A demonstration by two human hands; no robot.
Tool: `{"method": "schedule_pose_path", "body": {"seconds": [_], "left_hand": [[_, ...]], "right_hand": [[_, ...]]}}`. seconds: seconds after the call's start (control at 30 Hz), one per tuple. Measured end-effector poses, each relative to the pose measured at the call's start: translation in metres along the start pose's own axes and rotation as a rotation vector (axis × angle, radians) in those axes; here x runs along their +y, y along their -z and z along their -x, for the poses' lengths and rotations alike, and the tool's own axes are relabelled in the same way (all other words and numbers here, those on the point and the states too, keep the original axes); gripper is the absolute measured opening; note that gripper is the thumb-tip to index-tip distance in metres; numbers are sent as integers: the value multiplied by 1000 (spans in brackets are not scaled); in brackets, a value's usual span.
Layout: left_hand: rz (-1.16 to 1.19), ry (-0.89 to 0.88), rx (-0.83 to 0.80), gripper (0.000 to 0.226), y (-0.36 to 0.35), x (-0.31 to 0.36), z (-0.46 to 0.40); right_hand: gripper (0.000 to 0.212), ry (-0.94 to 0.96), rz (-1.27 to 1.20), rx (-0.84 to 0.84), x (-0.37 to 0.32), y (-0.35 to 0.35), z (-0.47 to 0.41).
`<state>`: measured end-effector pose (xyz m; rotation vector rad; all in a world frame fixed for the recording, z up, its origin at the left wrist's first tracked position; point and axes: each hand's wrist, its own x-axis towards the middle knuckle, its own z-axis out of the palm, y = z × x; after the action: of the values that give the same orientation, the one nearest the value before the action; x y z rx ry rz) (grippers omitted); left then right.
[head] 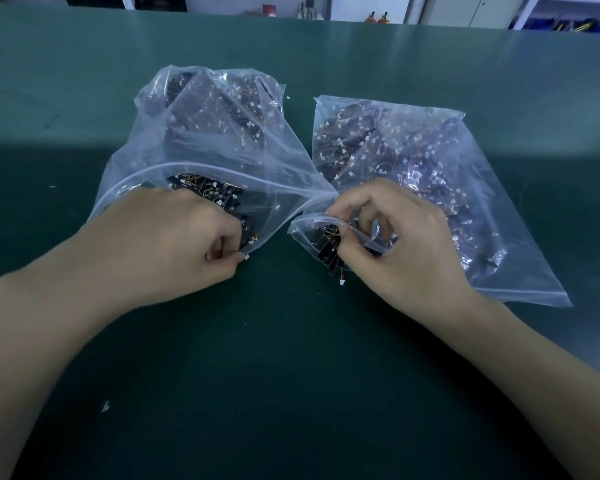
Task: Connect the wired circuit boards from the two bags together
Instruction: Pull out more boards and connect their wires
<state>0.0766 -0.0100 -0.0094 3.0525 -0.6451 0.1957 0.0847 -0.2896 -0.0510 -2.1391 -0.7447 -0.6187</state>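
Left hand (174, 244) reached into the wide mouth of the clear zip-top plastic bag on the left (201, 140), fingers curled and pinched on a small black wired circuit board (247, 230) at the bag's near lip. Right hand (395, 247) sat at the opening of the second clear plastic bag (430, 174), thumb and forefinger closed on a cluster of black boards with thin wires and a white connector (329, 252) poking out onto the dark green table mat (291, 375). Both bags lay side by side, touching at their mouths, still packed with boards

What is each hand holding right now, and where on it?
Left hand pinches a board by its near end at the left bag's mouth. Right hand pinches a board at the right bag's opening.
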Motion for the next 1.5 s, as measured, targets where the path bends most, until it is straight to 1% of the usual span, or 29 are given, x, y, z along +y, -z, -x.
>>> {"method": "schedule_pose_path", "body": {"seconds": [0.13, 0.2, 0.27, 0.33, 0.4, 0.47, 0.57, 0.63, 0.73, 0.9, 1.07, 1.17, 1.27, 1.4, 1.5], "left_hand": [[-44, -12, 17, 21, 3, 3, 1], [-23, -45, 102, 16, 4, 4, 4], [66, -87, 204, 13, 5, 8, 5], [167, -131, 268, 16, 2, 14, 3], [221, -175, 323, 22, -6, 21, 0], [279, -203, 348, 25, -17, 28, -3], [453, -189, 345, 28, -33, 35, -5], [582, -172, 377, 29, -40, 41, -6], [705, -153, 436, 28, -43, 48, -8], [731, -130, 490, 32, -42, 48, -8], [728, -138, 447, 31, -43, 46, -8], [668, -135, 458, 33, -41, 47, -7], [563, -93, 502, 27, -38, 45, -6], [554, -87, 484, 24, -38, 45, -5], [554, -114, 467, 24, -37, 47, -4]], "right_hand": [[28, -4, 3, -17, 2, -1, 0], [28, 3, -8, -31, 2, -1, 0], [25, 8, -23, -55, 0, -1, 0], [21, 16, -38, -71, -2, -1, 1], [22, 17, -55, -74, -3, -1, 1], [22, 15, -63, -74, -3, -1, 0], [16, 28, -99, -87, -2, -2, -1], [12, 37, -120, -105, -1, -3, -1], [14, 52, -130, -108, 1, -3, -1], [12, 81, -167, -135, 0, -3, -1], [4, 60, -162, -133, -1, -6, 0], [7, 11, -199, -81, -2, -4, -1], [7, -35, -217, -17, -2, 0, -2], [6, -62, -235, -43, -3, -2, -1], [6, -46, -254, -60, -4, -3, -1]]}}
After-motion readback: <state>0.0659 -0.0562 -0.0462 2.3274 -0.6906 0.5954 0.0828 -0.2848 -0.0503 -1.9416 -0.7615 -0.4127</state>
